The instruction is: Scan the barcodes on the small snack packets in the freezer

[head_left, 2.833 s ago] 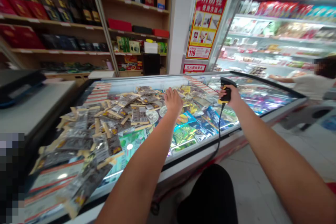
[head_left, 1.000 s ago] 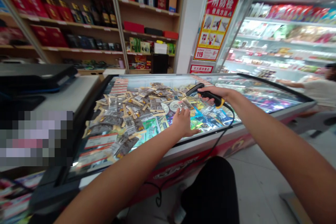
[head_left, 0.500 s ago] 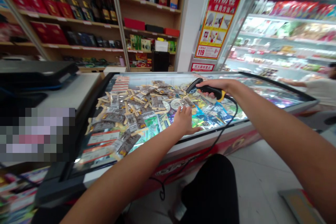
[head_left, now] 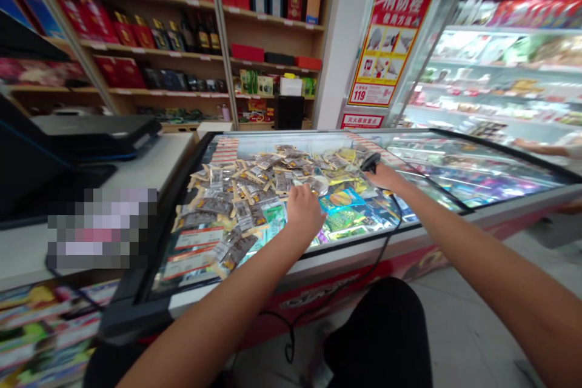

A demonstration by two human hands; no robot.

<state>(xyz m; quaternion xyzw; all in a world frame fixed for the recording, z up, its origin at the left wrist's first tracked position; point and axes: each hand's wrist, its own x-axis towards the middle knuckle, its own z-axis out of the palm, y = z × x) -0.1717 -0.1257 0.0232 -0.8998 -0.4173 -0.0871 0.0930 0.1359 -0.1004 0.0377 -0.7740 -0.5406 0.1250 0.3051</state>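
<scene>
Packets (head_left: 254,188) lie in a big messy heap on the glass top of the freezer (head_left: 477,209), mostly on its left half and close to the near edge. The left hand (head_left: 302,209) is down on the heap at its right side, with the fingers curled under. I cannot tell if it has a packet or is only touching one. The right hand (head_left: 386,177) is closed around the scanner (head_left: 370,162), which sits low over the packets just past the left hand. It looks like the step is picking one packet out of the heap to bring to the scanner. The next move needs just one packet lifted clear of the others, with its bar code turned up to face the scanner. The packets are thin and lie over each other, so two could come up together. The scanner's cord (head_left: 386,242) hangs over the front edge of the freezer and loops down to the floor (head_left: 477,315), so the right hand can only go as far as the cord lets it. Some packets sit near the front rim and could slide off. The right half of the glass is bare, so there is room there. A table (head_left: 150,163) touches the freezer on the left. Another person's hand (head_left: 541,147) is far off at the right end, well apart from both hands.
</scene>
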